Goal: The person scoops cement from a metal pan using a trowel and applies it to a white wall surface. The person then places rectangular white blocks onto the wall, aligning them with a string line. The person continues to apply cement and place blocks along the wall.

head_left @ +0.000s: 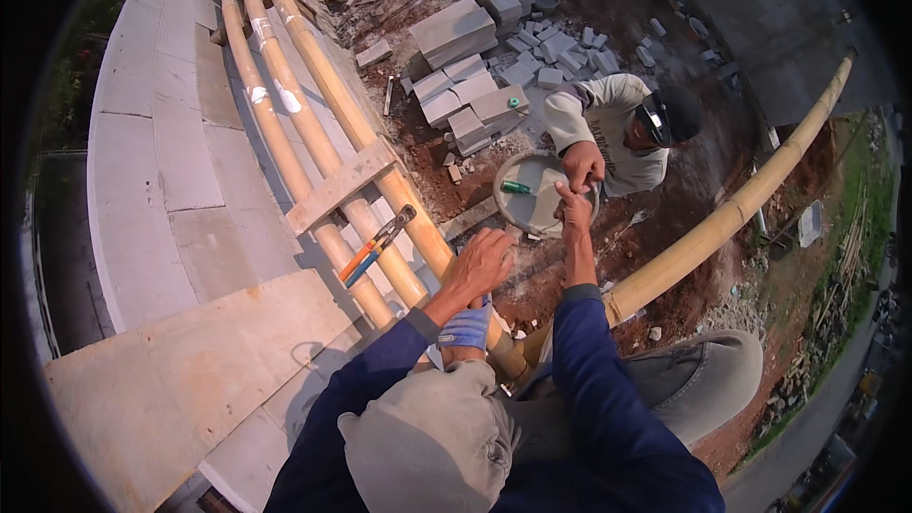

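My right hand (573,212) reaches down over the far side with its fingers drawn together. It meets or nearly meets the hand (583,167) of a person standing below. Anything small between the two hands is too hidden to make out. My left hand (483,264) stretches forward, fingers extended and holding nothing, above a bamboo pole (418,228) and my foot in a blue strap sandal (465,328). Pincers (380,245) with one orange and one blue handle lie across the bamboo poles to the left of that hand.
A wooden crosspiece (342,187) spans the poles beside a pale block wall (190,152). A board (190,370) lies at lower left. Below are a round mortar tub (513,218) holding a green item (516,187), and stacked blocks (456,33). A bamboo pole (722,218) slants away right.
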`<state>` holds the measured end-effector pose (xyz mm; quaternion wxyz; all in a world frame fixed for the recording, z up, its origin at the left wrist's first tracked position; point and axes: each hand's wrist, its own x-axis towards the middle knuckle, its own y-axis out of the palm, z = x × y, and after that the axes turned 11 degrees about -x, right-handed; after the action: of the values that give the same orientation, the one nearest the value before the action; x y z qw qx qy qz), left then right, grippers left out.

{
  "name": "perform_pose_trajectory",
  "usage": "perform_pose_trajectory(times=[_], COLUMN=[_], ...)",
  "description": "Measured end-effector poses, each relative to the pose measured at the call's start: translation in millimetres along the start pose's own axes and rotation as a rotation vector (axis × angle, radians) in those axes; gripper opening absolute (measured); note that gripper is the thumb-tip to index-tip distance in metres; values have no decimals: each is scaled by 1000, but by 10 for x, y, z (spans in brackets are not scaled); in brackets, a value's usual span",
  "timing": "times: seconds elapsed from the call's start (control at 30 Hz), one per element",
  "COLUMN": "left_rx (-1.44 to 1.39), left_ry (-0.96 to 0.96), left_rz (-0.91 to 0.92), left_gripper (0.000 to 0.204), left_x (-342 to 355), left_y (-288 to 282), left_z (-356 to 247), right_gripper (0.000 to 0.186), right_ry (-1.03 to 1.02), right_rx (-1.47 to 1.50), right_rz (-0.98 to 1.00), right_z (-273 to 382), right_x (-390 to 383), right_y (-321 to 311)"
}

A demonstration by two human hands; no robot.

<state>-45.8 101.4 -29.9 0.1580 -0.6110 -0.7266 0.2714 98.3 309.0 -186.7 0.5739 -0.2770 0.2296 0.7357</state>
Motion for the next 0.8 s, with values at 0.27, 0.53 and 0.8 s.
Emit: perform_pose_trajectory(times=[0.27, 0.53, 0.8], left_rx=[826, 933, 729], left_ry=[128, 236, 173], left_rz=[61, 120, 249], left_gripper=[22, 17, 15], left_x=[1201, 1209, 1110], left_y=[406, 281, 62], left_z=[1144, 1289, 976], right_gripper=[27, 23, 38], right_ry=[-26, -44, 15], right_rx=[-52, -45, -212], right_rz=[58, 55, 24], right_z=[616, 628, 920], right_x=[-763, -1018, -1339], right_y=[292, 373, 346])
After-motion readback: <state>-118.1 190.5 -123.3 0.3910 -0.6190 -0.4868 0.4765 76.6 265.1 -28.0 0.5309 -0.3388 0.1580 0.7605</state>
